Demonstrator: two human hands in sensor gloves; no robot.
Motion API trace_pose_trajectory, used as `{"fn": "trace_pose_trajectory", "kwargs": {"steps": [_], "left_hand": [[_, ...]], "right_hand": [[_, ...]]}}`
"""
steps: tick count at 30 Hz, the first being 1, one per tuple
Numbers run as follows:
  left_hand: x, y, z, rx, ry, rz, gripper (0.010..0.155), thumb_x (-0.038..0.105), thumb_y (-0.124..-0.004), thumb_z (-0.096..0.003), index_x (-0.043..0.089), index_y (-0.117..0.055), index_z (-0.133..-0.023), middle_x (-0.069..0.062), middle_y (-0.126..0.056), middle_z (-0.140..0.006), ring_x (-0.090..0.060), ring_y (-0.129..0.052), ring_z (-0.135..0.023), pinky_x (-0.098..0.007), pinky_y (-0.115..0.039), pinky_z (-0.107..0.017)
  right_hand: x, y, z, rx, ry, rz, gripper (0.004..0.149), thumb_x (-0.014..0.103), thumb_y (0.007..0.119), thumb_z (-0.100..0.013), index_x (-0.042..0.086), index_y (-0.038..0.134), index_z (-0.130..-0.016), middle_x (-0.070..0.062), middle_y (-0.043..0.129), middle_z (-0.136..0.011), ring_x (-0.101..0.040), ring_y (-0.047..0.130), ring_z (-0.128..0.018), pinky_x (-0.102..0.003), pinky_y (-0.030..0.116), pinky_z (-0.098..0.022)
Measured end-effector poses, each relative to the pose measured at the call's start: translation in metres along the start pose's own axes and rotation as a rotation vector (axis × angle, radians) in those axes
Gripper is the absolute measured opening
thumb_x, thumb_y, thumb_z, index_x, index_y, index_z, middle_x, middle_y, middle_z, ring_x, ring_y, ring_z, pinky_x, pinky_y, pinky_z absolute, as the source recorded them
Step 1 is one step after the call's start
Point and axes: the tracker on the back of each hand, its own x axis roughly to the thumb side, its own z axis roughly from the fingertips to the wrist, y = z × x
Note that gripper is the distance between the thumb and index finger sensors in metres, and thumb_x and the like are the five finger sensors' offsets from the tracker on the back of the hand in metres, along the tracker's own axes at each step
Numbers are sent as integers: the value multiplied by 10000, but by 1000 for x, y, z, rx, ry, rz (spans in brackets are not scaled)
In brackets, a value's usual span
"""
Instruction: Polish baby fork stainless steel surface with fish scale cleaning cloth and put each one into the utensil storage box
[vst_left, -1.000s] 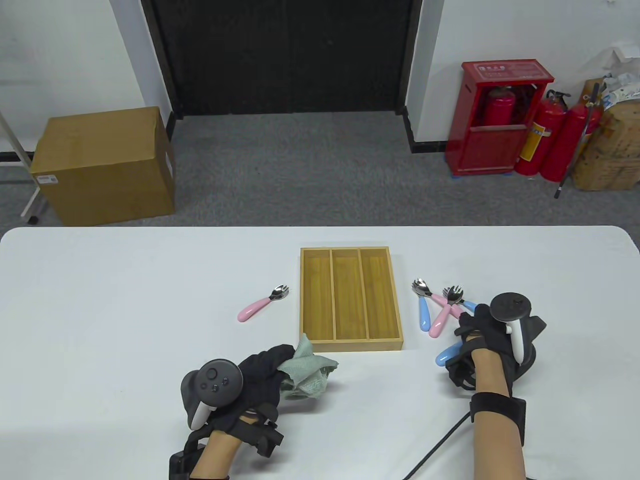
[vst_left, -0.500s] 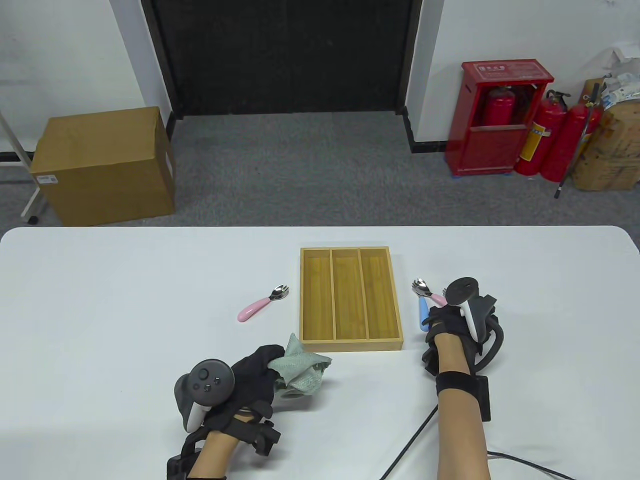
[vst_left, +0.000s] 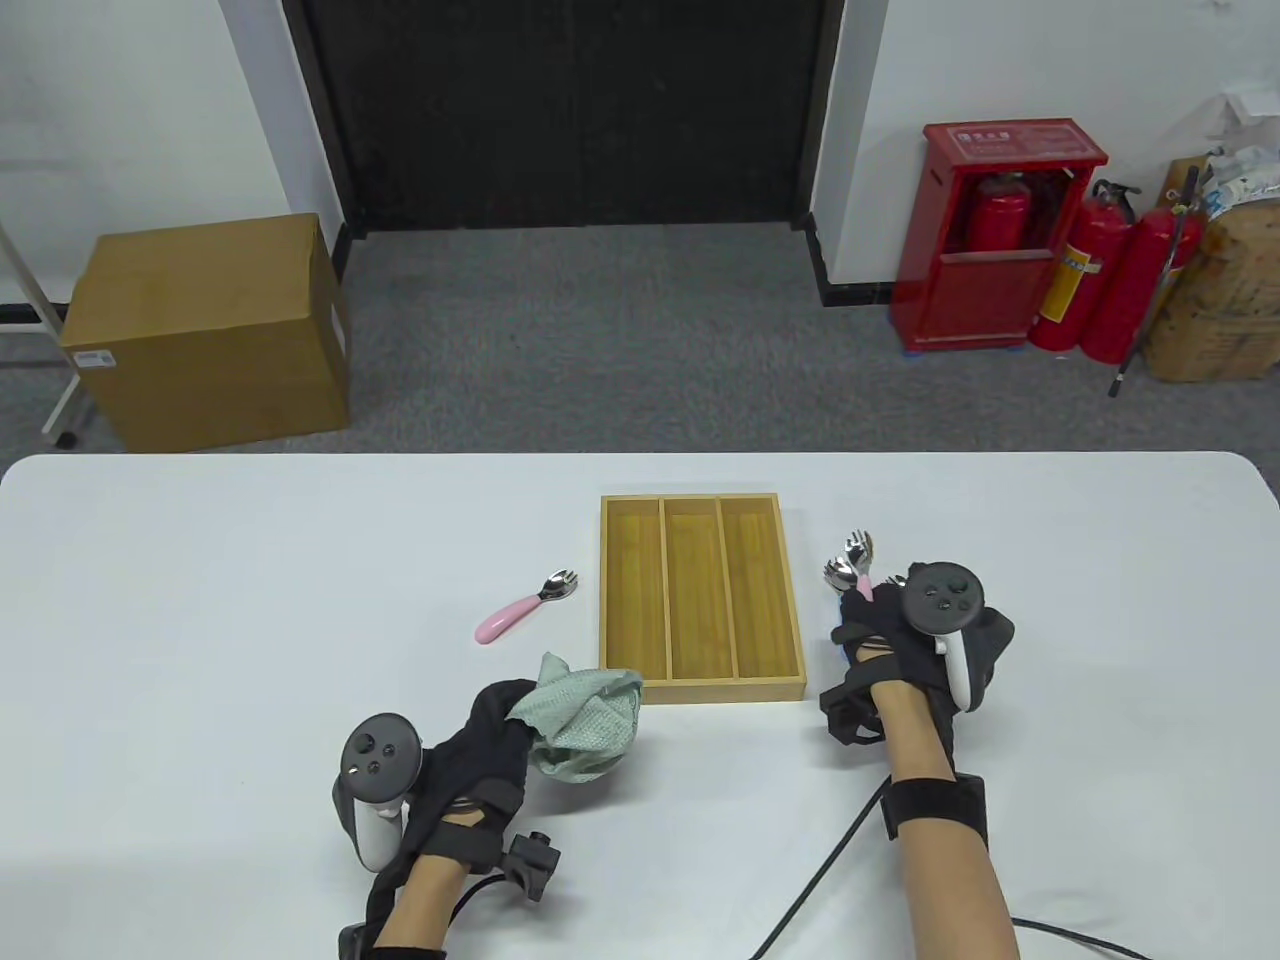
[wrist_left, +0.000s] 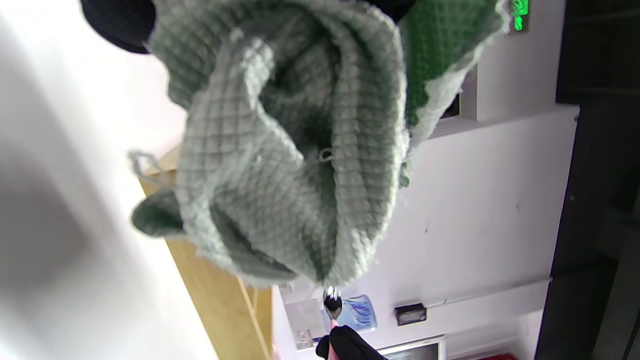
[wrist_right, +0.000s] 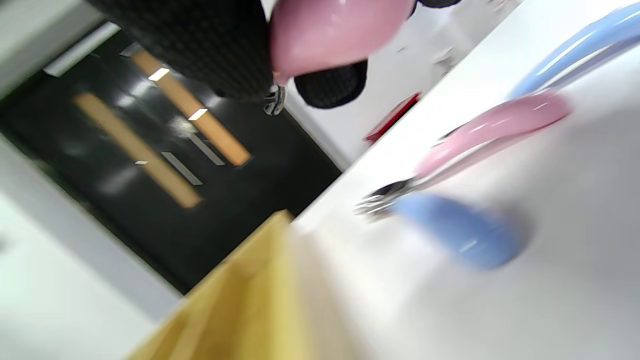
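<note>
The empty wooden storage box (vst_left: 702, 598) sits mid-table. Just right of it, the right hand (vst_left: 905, 640) has lifted a pink-handled fork (vst_left: 858, 560) off the pile since a moment ago, fingers curled around its handle, so polishing can start. At the box's near left corner, the left hand (vst_left: 470, 740) still grips the bunched green cloth (vst_left: 582, 722).

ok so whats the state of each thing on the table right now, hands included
wooden three-slot storage box: open-topped, all slots empty
pale green waffle cleaning cloth: bunched, held off the table
left hand: grips the cloth
pink-handled steel baby fork: lifted, head up
right hand: grips that fork's handle
second pink-handled fork: lying left of the box
forks by the right hand: lying on the white table
</note>
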Motion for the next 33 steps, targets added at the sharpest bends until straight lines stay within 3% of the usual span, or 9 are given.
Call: {"fn": "trace_pose_trajectory", "kwargs": {"steps": [5,11,13,17,25,30,33], "left_hand": [[-8,3,0,30,40,123,447,364,-658,-547,198,-633,-961,-53,-891,-916,-326,-971,-815,-576,-718,-627],[-16,9,0,22,59,252,461,393,-635,-558,187,-601,-969,-55,-864,-941,-323,-958,-841,-574,-715,-637],[-16,8,-1,-12,54,317,463,395,-627,-560,188,-588,-973,-53,-848,-955,-325,-943,-859,-579,-705,-646],[-13,3,0,-60,31,376,463,403,-610,-568,201,-566,-982,-39,-818,-987,-315,-913,-899,-579,-688,-668],[-11,-5,0,-91,7,436,463,419,-594,-578,222,-544,-993,-24,-793,-1014,-293,-895,-932,-573,-682,-687],[-8,-9,0,-139,-16,496,464,419,-586,-578,225,-533,-996,1,-775,-1029,-290,-879,-949,-578,-670,-697],[-8,-10,0,-145,-26,500,464,426,-585,-577,235,-536,-996,10,-773,-1035,-283,-876,-958,-578,-672,-699]], "right_hand": [[40,17,50,167,-184,-231,438,361,812,-433,56,830,-747,-282,597,-1024,-551,535,-914,-721,423,-616],[82,42,110,353,-346,-299,427,378,812,-436,106,844,-764,-262,804,-925,-526,763,-814,-698,600,-563],[89,52,124,361,-373,-290,424,381,816,-431,117,853,-761,-248,871,-870,-503,842,-755,-678,660,-529],[87,68,134,364,-371,-286,428,391,814,-427,122,860,-757,-237,940,-787,-468,938,-648,-641,735,-466],[82,89,151,530,-373,-321,433,388,810,-422,108,869,-747,-221,1008,-659,-413,1016,-496,-599,795,-371],[84,78,150,377,-398,-322,433,389,813,-418,107,870,-742,-209,1019,-619,-393,1023,-448,-587,799,-345],[80,78,150,392,-387,-324,433,389,810,-420,108,869,-744,-206,1016,-610,-385,1021,-435,-584,795,-341]]}}
